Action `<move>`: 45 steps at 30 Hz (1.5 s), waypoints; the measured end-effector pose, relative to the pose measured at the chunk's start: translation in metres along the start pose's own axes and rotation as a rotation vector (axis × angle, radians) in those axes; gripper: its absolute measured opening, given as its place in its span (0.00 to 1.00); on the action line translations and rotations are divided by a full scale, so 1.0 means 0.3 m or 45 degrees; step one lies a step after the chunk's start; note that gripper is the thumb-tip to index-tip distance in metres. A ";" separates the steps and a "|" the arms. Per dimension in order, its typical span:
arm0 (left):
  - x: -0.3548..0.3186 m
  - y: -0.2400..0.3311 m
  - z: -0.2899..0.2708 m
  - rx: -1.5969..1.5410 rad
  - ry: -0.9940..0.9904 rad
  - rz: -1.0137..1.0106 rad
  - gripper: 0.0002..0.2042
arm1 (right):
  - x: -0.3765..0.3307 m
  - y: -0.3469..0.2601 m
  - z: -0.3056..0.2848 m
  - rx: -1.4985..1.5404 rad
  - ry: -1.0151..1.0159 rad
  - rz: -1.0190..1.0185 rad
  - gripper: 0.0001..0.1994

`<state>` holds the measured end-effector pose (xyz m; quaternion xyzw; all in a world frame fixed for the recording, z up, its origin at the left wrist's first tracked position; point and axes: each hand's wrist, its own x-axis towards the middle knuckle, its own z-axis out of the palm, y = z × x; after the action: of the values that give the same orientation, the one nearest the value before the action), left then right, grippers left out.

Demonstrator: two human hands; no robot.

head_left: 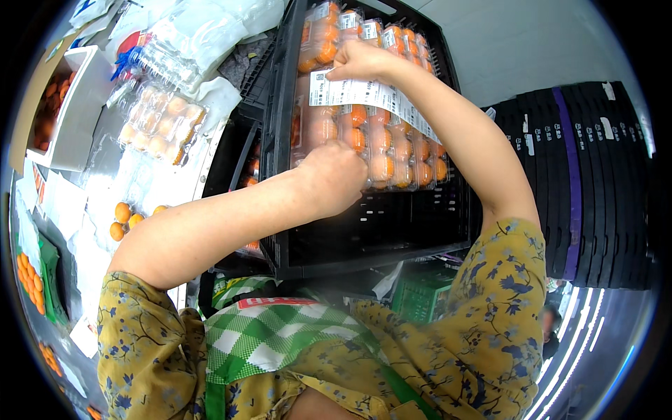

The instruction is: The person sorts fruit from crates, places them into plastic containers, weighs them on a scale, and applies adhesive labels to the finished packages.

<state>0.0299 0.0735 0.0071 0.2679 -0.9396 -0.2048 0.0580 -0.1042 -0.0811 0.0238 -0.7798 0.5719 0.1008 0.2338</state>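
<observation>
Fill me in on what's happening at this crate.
A person leans over a black plastic crate packed with clear clamshell packs of small orange fruit. The right hand pinches the end of a white label strip stretched across the packs, while the left hand presses on a pack below. More filled packs and loose fruit lie on the table to the left.

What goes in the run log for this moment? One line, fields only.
left hand: on clear fruit pack | right hand: holds label strip | packs in black crate
</observation>
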 end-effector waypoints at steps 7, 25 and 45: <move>0.004 -0.002 0.029 0.102 0.064 0.007 0.11 | 0.072 -0.045 0.021 -0.179 -0.064 0.014 0.11; 0.090 -0.230 -0.156 0.753 -0.300 -0.117 0.09 | 0.124 -0.060 0.032 -0.462 -0.111 0.068 0.24; -0.132 -0.045 -0.127 -0.323 0.823 0.047 0.14 | -1.365 0.539 -0.239 0.660 2.053 0.405 0.14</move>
<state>0.0782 0.0706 0.0362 0.2923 -0.8445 -0.2236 0.3891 -0.3972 0.1922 0.2197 -0.4459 0.6707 -0.5859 -0.0901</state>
